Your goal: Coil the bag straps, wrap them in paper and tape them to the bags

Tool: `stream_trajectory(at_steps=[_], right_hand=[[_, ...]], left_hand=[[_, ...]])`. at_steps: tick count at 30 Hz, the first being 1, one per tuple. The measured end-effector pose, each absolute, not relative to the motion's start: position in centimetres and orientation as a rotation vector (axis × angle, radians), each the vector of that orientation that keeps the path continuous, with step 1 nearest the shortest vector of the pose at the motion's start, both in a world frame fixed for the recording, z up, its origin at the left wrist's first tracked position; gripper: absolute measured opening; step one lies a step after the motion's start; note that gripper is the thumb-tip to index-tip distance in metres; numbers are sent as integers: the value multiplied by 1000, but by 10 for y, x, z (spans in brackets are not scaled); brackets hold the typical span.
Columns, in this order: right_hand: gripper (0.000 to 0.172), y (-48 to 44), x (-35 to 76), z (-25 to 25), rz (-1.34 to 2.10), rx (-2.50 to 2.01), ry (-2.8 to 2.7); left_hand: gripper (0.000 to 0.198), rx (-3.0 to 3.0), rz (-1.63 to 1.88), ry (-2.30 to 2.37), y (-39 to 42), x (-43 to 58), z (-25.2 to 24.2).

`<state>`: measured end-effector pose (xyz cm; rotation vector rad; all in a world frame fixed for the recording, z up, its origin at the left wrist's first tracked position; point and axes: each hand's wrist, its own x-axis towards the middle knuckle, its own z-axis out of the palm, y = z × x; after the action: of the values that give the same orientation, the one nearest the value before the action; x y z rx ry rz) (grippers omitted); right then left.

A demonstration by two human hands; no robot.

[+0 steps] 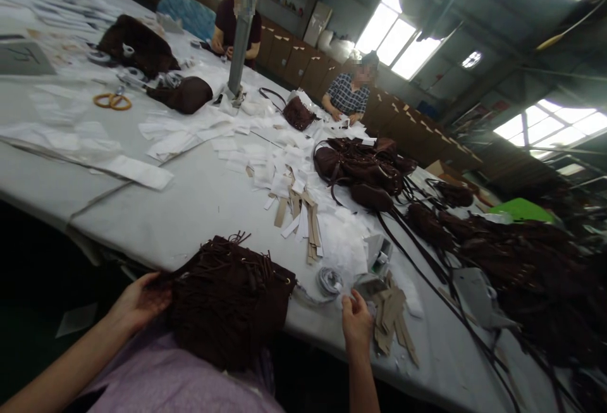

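Observation:
A dark brown fringed bag [232, 299] lies at the table's near edge, against my lap, with strips of fringe hanging down its front and small metal eyelets along its top. My left hand [149, 302] grips the bag's left edge, its fingers partly hidden behind the dark material. To the right of the bag, my right hand [358, 321] is closed at the table edge, thumb and fingers together. What they pinch, if anything, is too small to make out. Just beyond those fingertips sits a grey coiled roll [329, 281], with a strand running left toward the bag.
Beige card strips [391, 315] lie right of my right hand. White paper pieces [270, 166] spread over the table's middle. Brown bags [365, 166] with long straps pile up at the right. A metal post [244, 33] rises from the table; two people work across it.

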<state>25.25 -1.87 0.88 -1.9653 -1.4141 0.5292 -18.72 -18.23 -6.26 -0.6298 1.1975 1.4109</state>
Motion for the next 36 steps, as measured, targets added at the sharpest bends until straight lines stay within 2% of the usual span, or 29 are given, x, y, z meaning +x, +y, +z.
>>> stream_trajectory(at_steps=[2, 6, 9, 13, 17, 20, 23, 30, 33, 36], right_hand=[[66, -31, 246, 11, 537, -2016, -1429], [62, -39, 224, 12, 498, -2069, -1538], [60, -35, 196, 13, 568, -1969, -1626], [61, -44, 142, 32, 966, -1730, -1574], [58, -61, 83, 59, 1424, -1430, -1476], [54, -67, 48, 67, 1695, -1277, -1274], [43, -66, 32, 64, 1881, -1129, -1061], [28, -62, 31, 55, 1769, -1117, -1179], [33, -59, 31, 48, 1657, -1204, -1380], [43, -35, 48, 41, 1288, -1498, -1633]], left_hand=[[8, -463, 1607, 1326, -186, -191, -57], [30, -197, 1971, 1459, -187, -197, -33], [38, 297, 2062, 1594, -178, -198, -7], [34, 755, 1797, 1533, -155, -187, 25], [42, 981, 1448, 1331, -126, -163, 45], [34, 1137, 1209, 1199, -114, -145, 52], [26, 1271, 1030, 1090, -112, -135, 55], [22, 1362, 901, 1151, -108, -135, 53], [23, 1343, 920, 1189, -98, -131, 50], [26, 1352, 973, 1276, -88, -127, 37]])
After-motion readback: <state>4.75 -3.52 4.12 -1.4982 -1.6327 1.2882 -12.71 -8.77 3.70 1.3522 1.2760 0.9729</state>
